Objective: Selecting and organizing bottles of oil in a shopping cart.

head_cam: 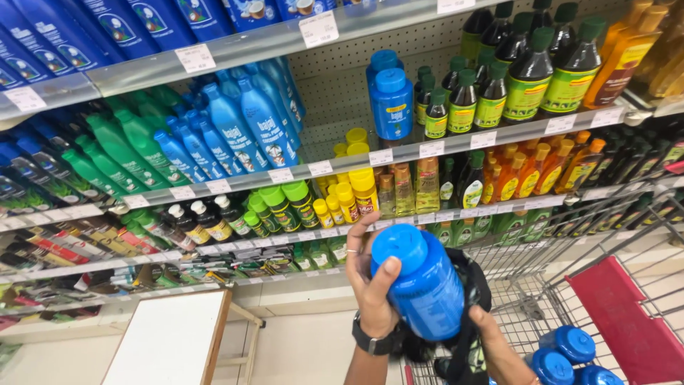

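Note:
I hold a blue plastic bottle (426, 285) with a round blue cap, tilted toward me, low in the middle of the head view. My left hand (372, 281) grips its left side near the cap; a dark watch sits on that wrist. My right hand (490, 341) supports the bottle from below right, mostly hidden behind it and a black strap or bag. More bottles of the same kind (570, 354) lie in a metal shopping cart (563, 267) at the lower right.
Store shelves (399, 153) fill the background with blue, green, yellow, orange and dark bottles; two matching blue bottles (391, 100) stand on one shelf. A white board on a wooden stand (174, 339) sits at the lower left. The cart has a red seat flap (627, 314).

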